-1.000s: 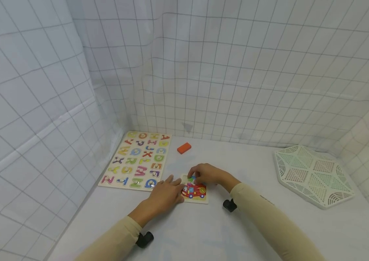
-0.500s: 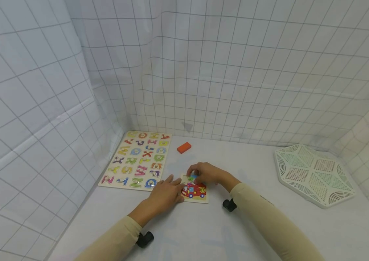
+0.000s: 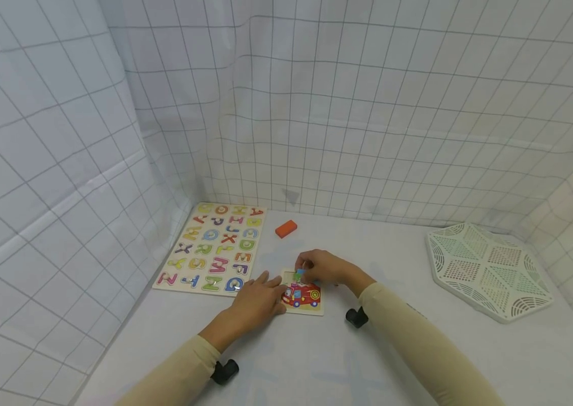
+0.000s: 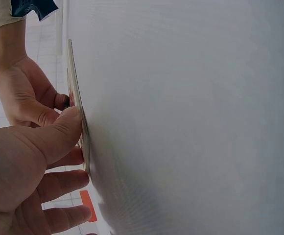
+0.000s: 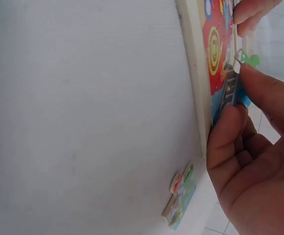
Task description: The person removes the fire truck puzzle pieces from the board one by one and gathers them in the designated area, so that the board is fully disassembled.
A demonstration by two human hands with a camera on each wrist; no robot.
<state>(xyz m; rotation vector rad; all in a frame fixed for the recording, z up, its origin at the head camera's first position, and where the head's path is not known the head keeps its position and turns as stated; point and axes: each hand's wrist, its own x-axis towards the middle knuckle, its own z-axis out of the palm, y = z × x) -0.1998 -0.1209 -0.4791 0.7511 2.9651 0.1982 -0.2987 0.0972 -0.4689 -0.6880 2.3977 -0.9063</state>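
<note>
A small wooden jigsaw board (image 3: 308,310) with a red fire truck picture lies at the middle of the white table. My left hand (image 3: 259,301) rests against its left side, thumb and fingertips touching the edge, the other fingers spread. Over the board's far part, my right hand (image 3: 324,267) pinches a blue and green jigsaw piece (image 3: 298,274) between thumb and fingers. In the right wrist view this piece (image 5: 244,98) stands tilted above the picture, partly hidden by the fingers. Another jigsaw piece (image 5: 181,196), green and red, lies on the table beside the board.
A wooden alphabet board (image 3: 215,248) with coloured letters lies at the left. Behind the jigsaw is an orange block (image 3: 286,229). A white hexagonal slotted panel (image 3: 489,273) lies at the right. White gridded cloth (image 3: 367,113) hangs around the table.
My right hand has shifted slightly away from me, toward the board's far edge, and more of the blue and green piece shows. The left hand stays where it was.
</note>
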